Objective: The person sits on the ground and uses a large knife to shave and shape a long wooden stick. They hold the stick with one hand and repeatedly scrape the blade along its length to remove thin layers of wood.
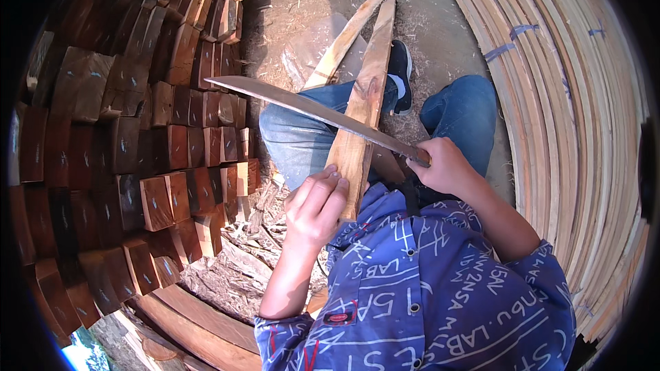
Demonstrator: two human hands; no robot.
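Observation:
My right hand (445,166) is closed around the handle end of a machete (295,104). Its long, dark blade reaches up and to the left, crossing over a wooden plank (368,96). The plank slants away from my lap, past my bent knees, toward the far ground. My left hand (317,204) grips the plank's near end, fingers wrapped over its left edge and top face. Beside it, farther off, a second narrow plank (349,34) lies at a slant, its far tip close to the first one's. Part of that second plank is hidden by my leg.
A tall stack of dark sawn timber blocks (158,203) rises on the left. Long pale boards (550,96), bundled with blue straps (500,51), run along the right. Wood shavings and bark scraps (234,275) litter the ground. Thick curved timbers (199,326) lie at the lower left.

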